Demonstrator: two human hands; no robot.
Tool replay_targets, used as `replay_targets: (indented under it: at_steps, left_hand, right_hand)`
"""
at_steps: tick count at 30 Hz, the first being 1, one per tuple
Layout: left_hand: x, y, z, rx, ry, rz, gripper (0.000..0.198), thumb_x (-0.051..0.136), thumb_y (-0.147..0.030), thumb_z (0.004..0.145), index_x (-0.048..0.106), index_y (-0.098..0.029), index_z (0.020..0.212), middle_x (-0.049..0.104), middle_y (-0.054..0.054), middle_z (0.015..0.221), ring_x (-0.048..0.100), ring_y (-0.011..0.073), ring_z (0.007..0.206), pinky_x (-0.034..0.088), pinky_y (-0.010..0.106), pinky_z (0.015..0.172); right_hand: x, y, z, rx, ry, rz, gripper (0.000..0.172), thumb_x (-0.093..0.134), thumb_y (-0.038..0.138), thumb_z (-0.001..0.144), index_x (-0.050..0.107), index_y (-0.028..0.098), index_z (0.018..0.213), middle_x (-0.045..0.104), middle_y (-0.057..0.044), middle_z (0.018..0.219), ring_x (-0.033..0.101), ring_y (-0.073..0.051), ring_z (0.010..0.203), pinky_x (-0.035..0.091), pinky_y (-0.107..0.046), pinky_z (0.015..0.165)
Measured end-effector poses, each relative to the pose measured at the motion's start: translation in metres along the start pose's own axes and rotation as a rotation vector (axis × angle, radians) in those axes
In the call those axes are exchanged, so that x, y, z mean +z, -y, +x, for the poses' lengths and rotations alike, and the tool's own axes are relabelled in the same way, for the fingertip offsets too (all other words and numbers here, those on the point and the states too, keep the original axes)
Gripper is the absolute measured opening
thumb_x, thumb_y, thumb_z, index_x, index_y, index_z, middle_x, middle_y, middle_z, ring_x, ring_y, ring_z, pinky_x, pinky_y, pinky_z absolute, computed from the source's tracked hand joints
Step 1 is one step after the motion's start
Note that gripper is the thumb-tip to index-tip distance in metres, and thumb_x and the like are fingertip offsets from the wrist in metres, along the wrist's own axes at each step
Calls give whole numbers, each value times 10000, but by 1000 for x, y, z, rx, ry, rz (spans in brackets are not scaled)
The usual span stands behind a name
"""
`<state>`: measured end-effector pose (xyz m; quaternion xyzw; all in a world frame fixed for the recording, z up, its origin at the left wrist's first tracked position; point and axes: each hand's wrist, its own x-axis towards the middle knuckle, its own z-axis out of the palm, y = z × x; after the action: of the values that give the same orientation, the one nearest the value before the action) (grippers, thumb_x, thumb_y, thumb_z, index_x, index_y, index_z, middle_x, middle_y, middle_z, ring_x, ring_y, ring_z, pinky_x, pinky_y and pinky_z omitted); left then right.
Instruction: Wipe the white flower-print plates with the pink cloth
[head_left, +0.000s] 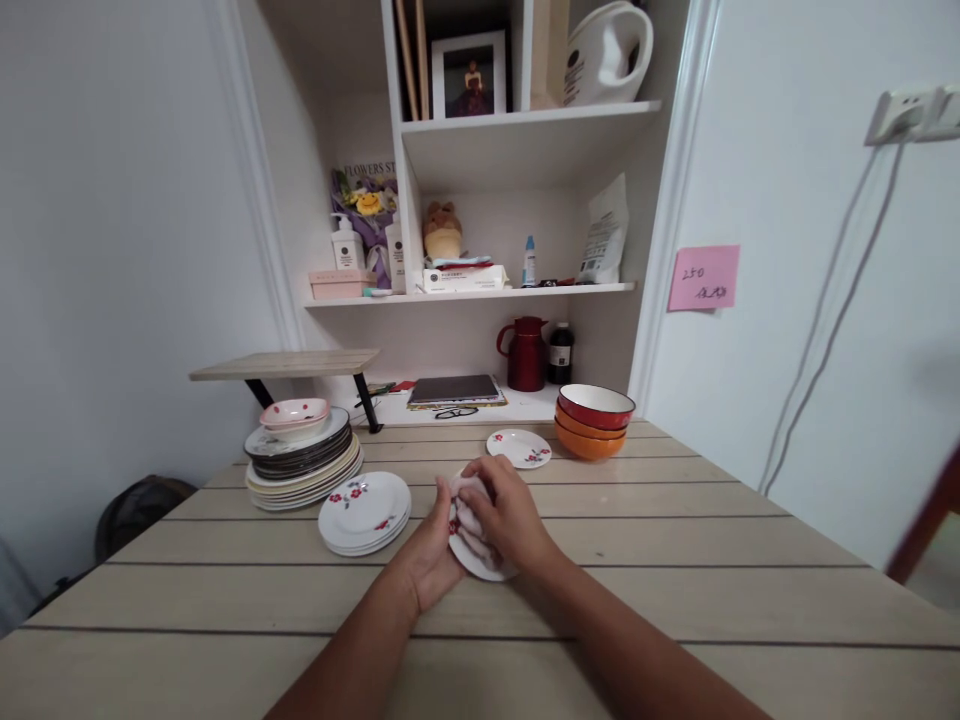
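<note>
A small white plate with red flowers (491, 571) is tilted between my hands above the table. My left hand (433, 558) holds its left edge, thumb up along the rim. Bunched against the plate's face is a pale cloth (474, 525), gripped by the curled fingers of my right hand (510, 508), which hide part of it. To the left sits a stack of similar flowered plates (367, 510). One more flowered plate (519, 449) lies flat just beyond my right hand.
Tall plate stack (304, 470) topped by pink-dotted bowls (296, 415) at the left, near a small raised shelf (289, 365). Red and orange bowls (592, 425) stand at the back right. Behind are a red jug (527, 355), glasses (456, 412) and a laptop (454, 389).
</note>
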<state>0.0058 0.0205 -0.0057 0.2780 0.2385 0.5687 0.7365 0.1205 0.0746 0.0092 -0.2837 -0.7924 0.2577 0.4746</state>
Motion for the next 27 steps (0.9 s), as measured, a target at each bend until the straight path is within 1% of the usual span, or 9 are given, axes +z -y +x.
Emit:
replay_targets:
  at_steps: [3,8,10,12,15,17,20,23,27]
  left_hand:
    - [-1,1,2,27,-37,-9,626,441,-612,846,572,-132,1227,692,149,1104,611,256,1106,386,416,1019]
    - [-5,-2,3,62,-83,-40,592,435,-565,875,553,-127,1255,681,147,1129,612,253,1096,391,413,1015]
    - [-7,-5,2,74,-86,-51,592,448,-559,872,553,-119,1255,678,151,1131,611,258,1094,402,408,1004]
    - [-9,-7,1,94,-84,-60,593,459,-552,870,552,-111,1254,679,156,1124,612,265,1088,413,408,992]
    - [-11,-8,1,109,-74,-63,580,443,-538,883,542,-115,1268,682,157,1118,616,267,1081,417,423,987]
    - [-13,-9,1,98,-67,-53,577,431,-531,890,538,-113,1273,683,160,1114,616,268,1081,413,434,990]
    - [-15,-9,2,74,-52,-46,596,444,-545,879,525,-121,1290,678,163,1131,614,275,1087,407,443,993]
    - [-16,-8,3,55,-27,-57,617,454,-564,865,506,-142,1313,668,156,1158,612,274,1093,404,440,993]
    - [-10,-6,2,9,15,-33,661,422,-601,859,522,-109,1289,679,169,1119,625,267,1063,410,421,985]
  right_hand:
    - [-7,-10,7,3,2,-32,131,547,190,819,588,212,941,546,-40,945,519,-187,897,419,-308,804]
    - [-25,-16,5,1,279,-105,132,559,260,835,658,202,900,569,-56,973,528,-192,946,422,-336,868]
    - [-33,-12,2,-30,430,-100,273,591,319,828,661,227,1075,558,-81,1150,506,-218,1091,391,-377,964]
    - [-40,-9,-1,-42,573,-102,561,690,342,746,559,260,1286,456,-100,1365,406,-266,1269,331,-427,1051]
    - [-48,-9,-4,-40,700,-121,828,709,158,661,404,303,1416,273,-91,1529,245,-286,1403,300,-440,1090]
    - [-50,-13,-3,-77,691,-126,828,588,15,668,408,335,1410,237,-64,1550,235,-250,1415,312,-414,1090]
    - [-52,-18,0,-139,571,-135,767,470,-73,667,542,344,1307,364,-53,1473,385,-211,1329,353,-394,1062]
    - [-49,-19,3,-147,513,-117,652,504,-45,703,626,337,1216,545,-55,1232,544,-190,1110,428,-363,973]
    - [-35,-12,1,-131,455,-107,407,660,131,753,695,323,1110,553,-35,978,573,-171,904,468,-313,857]
